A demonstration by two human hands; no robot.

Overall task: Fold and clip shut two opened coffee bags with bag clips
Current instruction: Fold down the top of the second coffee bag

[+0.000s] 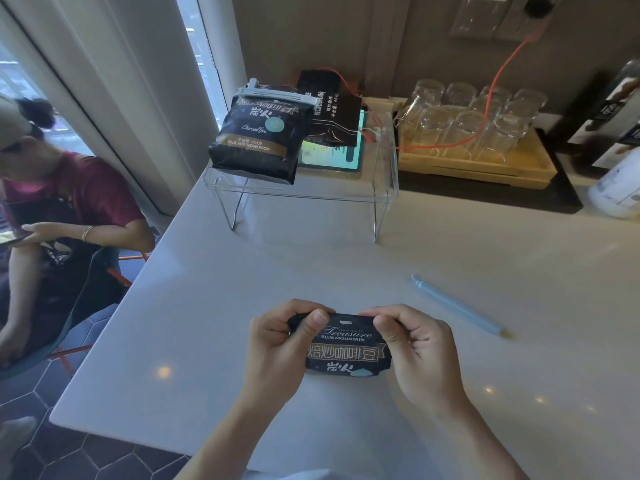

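A black coffee bag with gold lettering stands on the white counter close in front of me. My left hand pinches its folded top edge at the left corner, and my right hand pinches the right corner. A light blue bag clip lies loose on the counter, to the right of and beyond my right hand. A second black coffee bag sits on a clear stand at the back, with a pale clip across its folded top.
The clear acrylic stand also holds a tablet and another dark bag. A wooden tray of upturned glasses stands at the back right with an orange cable over it. A seated person is beyond the counter's left edge.
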